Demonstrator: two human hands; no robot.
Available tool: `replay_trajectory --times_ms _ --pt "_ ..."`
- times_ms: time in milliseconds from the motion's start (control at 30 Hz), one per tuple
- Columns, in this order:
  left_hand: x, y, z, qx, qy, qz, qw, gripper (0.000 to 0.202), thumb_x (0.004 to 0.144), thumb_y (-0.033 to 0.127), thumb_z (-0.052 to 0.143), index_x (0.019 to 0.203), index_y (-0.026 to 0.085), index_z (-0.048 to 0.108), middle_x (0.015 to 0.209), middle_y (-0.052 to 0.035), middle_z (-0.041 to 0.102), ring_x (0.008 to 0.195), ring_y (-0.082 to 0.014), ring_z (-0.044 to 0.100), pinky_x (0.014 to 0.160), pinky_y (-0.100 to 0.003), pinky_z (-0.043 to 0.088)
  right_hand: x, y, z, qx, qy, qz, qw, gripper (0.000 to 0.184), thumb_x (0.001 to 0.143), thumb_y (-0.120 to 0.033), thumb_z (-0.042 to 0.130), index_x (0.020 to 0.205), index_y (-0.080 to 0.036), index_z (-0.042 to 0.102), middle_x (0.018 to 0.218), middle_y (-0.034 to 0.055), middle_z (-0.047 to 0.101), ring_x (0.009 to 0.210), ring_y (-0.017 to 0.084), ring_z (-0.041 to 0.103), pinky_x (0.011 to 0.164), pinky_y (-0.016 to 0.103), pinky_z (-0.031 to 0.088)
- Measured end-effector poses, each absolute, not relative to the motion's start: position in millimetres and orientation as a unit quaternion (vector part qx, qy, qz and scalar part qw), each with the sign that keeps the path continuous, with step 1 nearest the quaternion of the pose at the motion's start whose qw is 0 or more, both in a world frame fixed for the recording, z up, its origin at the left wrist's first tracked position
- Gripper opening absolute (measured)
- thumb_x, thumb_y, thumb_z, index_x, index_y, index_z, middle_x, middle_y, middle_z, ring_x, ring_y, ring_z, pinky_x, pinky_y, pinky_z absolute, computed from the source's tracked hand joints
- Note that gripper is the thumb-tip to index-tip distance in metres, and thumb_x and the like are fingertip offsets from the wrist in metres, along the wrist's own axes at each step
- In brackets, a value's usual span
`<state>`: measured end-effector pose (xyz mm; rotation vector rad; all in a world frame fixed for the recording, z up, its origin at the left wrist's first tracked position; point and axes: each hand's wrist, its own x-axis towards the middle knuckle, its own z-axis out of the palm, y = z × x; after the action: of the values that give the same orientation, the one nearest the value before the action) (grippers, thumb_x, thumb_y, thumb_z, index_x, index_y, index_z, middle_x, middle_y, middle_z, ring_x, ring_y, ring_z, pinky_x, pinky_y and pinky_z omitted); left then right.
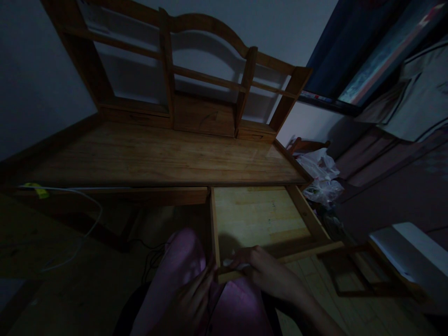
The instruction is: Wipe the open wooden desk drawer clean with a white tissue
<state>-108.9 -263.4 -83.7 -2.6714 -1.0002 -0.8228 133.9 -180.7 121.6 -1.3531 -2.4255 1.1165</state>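
Observation:
A wooden drawer (259,214) is pulled out from the right side of the desk, towards my lap. My right hand (254,266) reaches over its front edge, with curled fingers on a small crumpled white wipe (229,262) at the near left inside corner. Whether the wipe is paper or cloth is too dark to tell. My left hand (196,296) is beside the drawer's near left corner, outside it. Its fingers are stretched out and lie close to the wood, and I see nothing held in them.
The wooden desk top (182,156) carries a shelf unit (206,81) at the back. A white cable (94,226) hangs at the left. Plastic bags (320,170) stand right of the desk, and a wooden stool (364,275) is at the lower right. The drawer overhangs my legs (178,275).

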Motion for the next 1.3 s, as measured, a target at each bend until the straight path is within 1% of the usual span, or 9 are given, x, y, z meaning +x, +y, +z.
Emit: replay_trajectory --times_ms 167,333,533,700,800,933,1100,1200,1300 --pt "-107 -261 -75 -0.886 -0.341 -0.300 0.091 0.046 0.090 0.005 0.046 0.132 -0.003 0.062 0.159 -0.0245 0.038 0.146 -0.0399 0.038 0.105 -0.044 0.053 141 -184 126 -0.451 -0.788 0.408 0.100 0.050 0.078 -0.002 0.047 0.108 -0.024 0.079 0.116 0.0039 0.077 0.112 0.020 0.068 0.103 0.033 0.048" --pt "-107 -262 -82 -0.886 -0.344 -0.304 0.065 0.045 0.089 0.001 0.048 0.133 -0.005 0.060 0.160 -0.0251 0.037 0.146 -0.0421 0.037 0.112 -0.051 0.044 150 -188 128 -0.457 -0.785 0.402 0.115 0.054 0.078 -0.002 0.045 0.113 -0.027 0.078 0.117 0.0021 0.077 0.113 0.020 0.068 0.103 0.036 0.048" --pt "-110 -264 -96 -0.891 -0.351 -0.280 0.066 0.047 0.095 0.001 0.039 0.140 -0.002 0.054 0.163 -0.0231 0.032 0.150 -0.0393 0.032 0.114 -0.051 0.043 161 -191 127 -0.478 -0.780 0.383 0.123 0.045 0.090 -0.010 0.045 0.116 -0.027 0.078 0.123 0.0041 0.075 0.115 0.021 0.066 0.101 0.037 0.049" --pt "-108 -263 -89 -0.887 -0.349 -0.300 0.041 0.045 0.094 -0.001 0.042 0.136 -0.004 0.056 0.162 -0.0221 0.034 0.149 -0.0385 0.034 0.115 -0.049 0.042 164 -189 131 -0.497 -0.767 0.392 0.100 0.044 0.088 -0.010 0.046 0.112 -0.025 0.079 0.116 0.0040 0.077 0.113 0.022 0.066 0.103 0.037 0.048" --pt "-106 -262 -83 -0.880 -0.344 -0.324 0.047 0.044 0.092 -0.001 0.045 0.134 -0.008 0.056 0.159 -0.0258 0.038 0.146 -0.0414 0.037 0.115 -0.053 0.040 171 -188 135 -0.518 -0.757 0.385 0.104 0.043 0.089 -0.014 0.046 0.113 -0.025 0.079 0.110 0.0051 0.078 0.111 0.023 0.066 0.100 0.038 0.049" --pt "-106 -261 -80 -0.889 -0.337 -0.302 0.069 0.047 0.090 -0.004 0.042 0.135 -0.009 0.054 0.160 -0.0277 0.035 0.148 -0.0431 0.034 0.118 -0.055 0.035 186 -187 139 -0.536 -0.749 0.376 0.104 0.044 0.088 -0.017 0.044 0.112 -0.025 0.079 0.111 0.0056 0.078 0.109 0.024 0.067 0.097 0.039 0.051" --pt "-110 -264 -84 -0.892 -0.351 -0.274 0.078 0.054 0.090 -0.002 0.044 0.143 -0.005 0.050 0.161 -0.0237 0.035 0.148 -0.0388 0.036 0.112 -0.048 0.047 199 -184 143 -0.574 -0.730 0.363 0.078 0.041 0.084 -0.016 0.045 0.103 -0.022 0.080 0.108 0.0066 0.078 0.105 0.023 0.069 0.095 0.037 0.051" --pt "-111 -266 -90 -0.895 -0.352 -0.258 0.086 0.055 0.092 0.003 0.046 0.146 -0.001 0.050 0.162 -0.0239 0.033 0.148 -0.0400 0.036 0.109 -0.052 0.050 203 -182 144 -0.600 -0.724 0.336 0.050 0.040 0.083 -0.015 0.045 0.100 -0.021 0.080 0.106 0.0073 0.078 0.108 0.024 0.068 0.096 0.038 0.050" --pt "-110 -265 -92 -0.898 -0.354 -0.247 0.083 0.053 0.095 0.005 0.041 0.148 -0.001 0.048 0.163 -0.0244 0.032 0.149 -0.0399 0.034 0.107 -0.053 0.052 207 -181 143 -0.621 -0.720 0.308 0.024 0.040 0.085 -0.015 0.044 0.101 -0.020 0.079 0.108 0.0085 0.077 0.110 0.025 0.067 0.097 0.038 0.049"
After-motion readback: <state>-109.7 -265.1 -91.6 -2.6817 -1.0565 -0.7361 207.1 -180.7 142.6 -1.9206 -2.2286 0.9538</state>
